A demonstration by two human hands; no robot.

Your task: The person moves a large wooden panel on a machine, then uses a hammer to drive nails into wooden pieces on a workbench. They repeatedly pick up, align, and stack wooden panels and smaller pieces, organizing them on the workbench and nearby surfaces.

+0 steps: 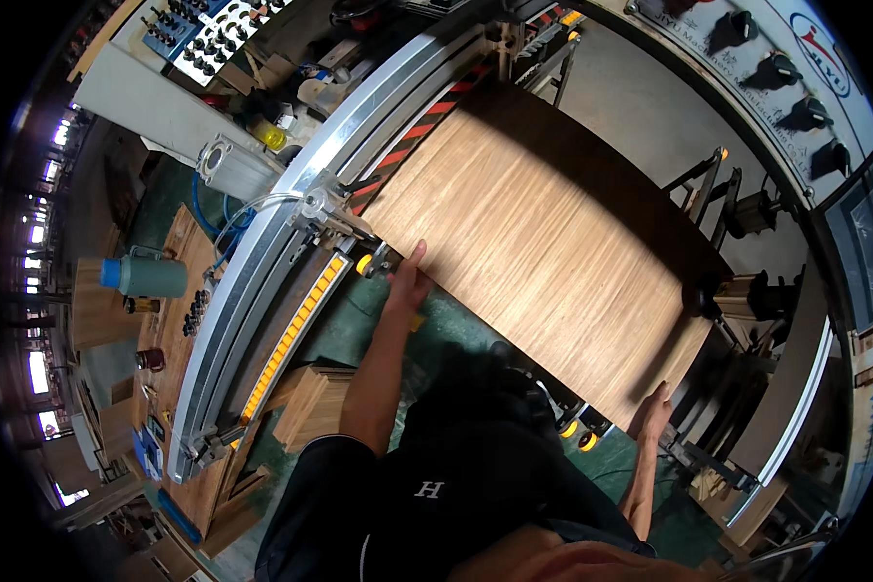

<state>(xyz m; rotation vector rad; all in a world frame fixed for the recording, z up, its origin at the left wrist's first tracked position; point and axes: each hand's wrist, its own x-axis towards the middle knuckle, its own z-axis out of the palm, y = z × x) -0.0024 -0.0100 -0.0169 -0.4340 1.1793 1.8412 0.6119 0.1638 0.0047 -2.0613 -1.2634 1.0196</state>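
A wide wood-grain panel (543,252) lies flat across the machine in front of me. At its near left corner my left hand (409,279) grips the edge, thumb up along the side and the other fingers partly hidden beneath. My right hand (654,415) holds the near right corner, its fingers largely out of sight under the board. A dark shadow covers the panel's far side. Close to my left hand sit a small yellow roller (364,264) and a metal clamp fitting (325,209).
A curved-looking metal beam (252,281) with a yellow roller strip (296,339) runs along the left. Beyond it, a wooden bench (179,330) carries a green flask (155,276). Wood pieces (312,405) are stacked below. A control panel with black knobs (776,70) stands at far right.
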